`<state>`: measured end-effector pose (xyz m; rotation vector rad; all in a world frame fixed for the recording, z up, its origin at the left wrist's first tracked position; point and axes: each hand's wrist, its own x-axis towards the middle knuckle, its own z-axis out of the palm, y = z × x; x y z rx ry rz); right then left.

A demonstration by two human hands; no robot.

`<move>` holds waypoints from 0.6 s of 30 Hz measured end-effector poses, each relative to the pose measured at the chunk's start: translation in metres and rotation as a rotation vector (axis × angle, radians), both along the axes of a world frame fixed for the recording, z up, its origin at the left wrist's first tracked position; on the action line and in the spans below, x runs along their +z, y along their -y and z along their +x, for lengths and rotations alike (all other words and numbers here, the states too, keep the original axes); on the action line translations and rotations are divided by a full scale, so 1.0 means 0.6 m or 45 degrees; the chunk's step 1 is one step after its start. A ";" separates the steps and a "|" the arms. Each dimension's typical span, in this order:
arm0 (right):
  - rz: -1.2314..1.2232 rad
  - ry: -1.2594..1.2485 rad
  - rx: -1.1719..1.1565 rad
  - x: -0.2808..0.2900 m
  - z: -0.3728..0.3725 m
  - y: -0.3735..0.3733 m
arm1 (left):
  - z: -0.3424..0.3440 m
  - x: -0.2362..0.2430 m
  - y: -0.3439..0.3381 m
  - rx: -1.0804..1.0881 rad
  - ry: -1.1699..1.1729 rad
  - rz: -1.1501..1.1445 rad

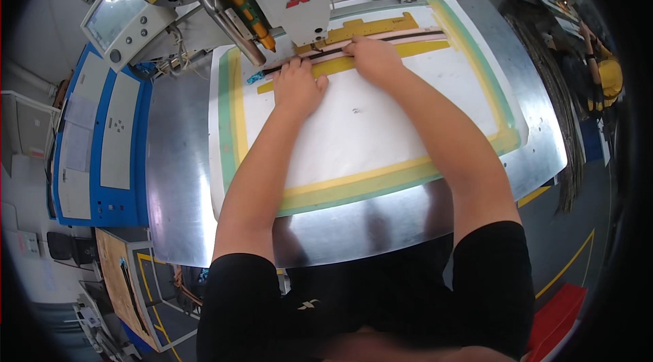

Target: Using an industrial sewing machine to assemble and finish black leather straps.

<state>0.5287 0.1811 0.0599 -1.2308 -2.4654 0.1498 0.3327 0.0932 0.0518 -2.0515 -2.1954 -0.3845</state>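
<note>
A long narrow strip, black along its middle with pale pink edges (413,36), lies across the white sheet (354,134). Its left end carries a blue patterned piece (256,77). Yellow template plates (425,48) run along the strip's near and far sides. My left hand (297,88) rests near the strip's left end, its fingers stretched forward over it and the thumb held apart. Farther right, my right hand (376,60) has its fingers bent and closed at the strip's edge; their tips are partly hidden.
Just beyond my hands hangs a white sewing machine head (291,5), with an orange-tipped tool (266,41) beside it. A control panel with screen (112,11) stands at upper left. Green and yellow tape (360,185) borders the sheet on the metal table (177,158). Another person (604,79) is far right.
</note>
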 end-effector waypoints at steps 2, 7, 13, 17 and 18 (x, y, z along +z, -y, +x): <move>-0.008 0.052 -0.021 0.011 0.025 -0.008 | -0.003 0.003 0.004 -0.032 0.007 0.018; -0.028 0.177 -0.104 0.031 0.041 -0.003 | 0.000 0.022 0.019 -0.001 -0.034 -0.048; -0.022 0.134 -0.105 0.027 0.014 0.015 | 0.011 0.047 0.027 0.003 -0.056 -0.120; -0.058 0.106 -0.056 0.037 0.007 0.031 | 0.004 0.034 0.013 -0.050 -0.003 -0.108; -0.074 0.100 -0.048 0.043 0.003 0.036 | 0.002 0.028 0.012 -0.048 -0.002 -0.104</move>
